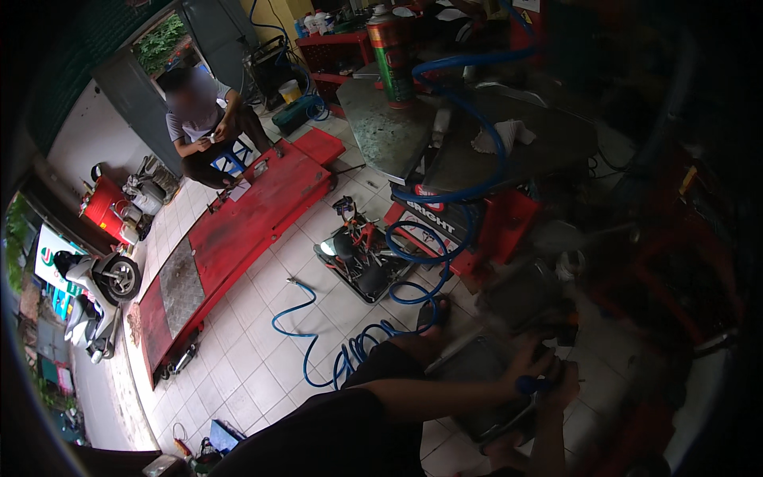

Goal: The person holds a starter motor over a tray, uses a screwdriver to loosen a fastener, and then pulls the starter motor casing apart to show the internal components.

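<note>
My left hand point(526, 369) and my right hand point(565, 385) meet at the lower right, above a dark tray point(469, 362). A dark blue handle point(532, 385), perhaps of a small tool, sticks out leftward from the closed fingers of my right hand; its other end is hidden. Bent fingers of my left hand come together just above it, around something small and dark that I cannot make out. Beyond my hands lies a dark, boxy part point(520, 290), blurred, with a small orange piece point(571, 318) near it.
A blue coiled hose point(358, 350) winds over the tiled floor near a tray of tools point(369, 266). A long red lift platform point(238, 230) stretches left, with a person point(199, 119) seated behind it. A spray can point(391, 60) stands on a metal bench point(373, 135). A scooter point(95, 294) stands far left.
</note>
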The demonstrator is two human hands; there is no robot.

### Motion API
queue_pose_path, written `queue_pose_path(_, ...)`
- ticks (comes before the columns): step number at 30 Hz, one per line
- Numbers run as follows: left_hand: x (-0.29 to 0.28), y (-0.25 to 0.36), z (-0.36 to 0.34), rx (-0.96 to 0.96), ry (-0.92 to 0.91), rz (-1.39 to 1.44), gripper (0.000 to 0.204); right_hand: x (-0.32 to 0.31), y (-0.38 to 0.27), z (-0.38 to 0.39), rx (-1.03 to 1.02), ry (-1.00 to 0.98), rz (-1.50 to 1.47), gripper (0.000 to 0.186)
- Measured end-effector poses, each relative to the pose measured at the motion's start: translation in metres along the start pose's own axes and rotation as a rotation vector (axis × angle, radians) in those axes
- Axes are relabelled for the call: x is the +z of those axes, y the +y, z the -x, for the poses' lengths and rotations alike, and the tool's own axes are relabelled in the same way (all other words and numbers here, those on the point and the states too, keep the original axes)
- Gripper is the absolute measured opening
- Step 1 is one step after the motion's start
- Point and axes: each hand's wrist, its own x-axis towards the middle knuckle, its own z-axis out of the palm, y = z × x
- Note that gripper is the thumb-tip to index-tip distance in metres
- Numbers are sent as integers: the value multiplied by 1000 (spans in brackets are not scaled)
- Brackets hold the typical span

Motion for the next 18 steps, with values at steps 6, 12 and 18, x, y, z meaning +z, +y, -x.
queue_pose_path(6,-4,19,1,-226,-36,312,38,-4,20,1,-132,-66,122,21)
queue_pose_path(12,-15,18,-5,-286,-127,351,40,-8,14,-1,-135,-105,173,18)
queue_pose_path(18,-4,-4,-12,-522,37,474,45,-22,-5,-18,-13,-60,58,24)
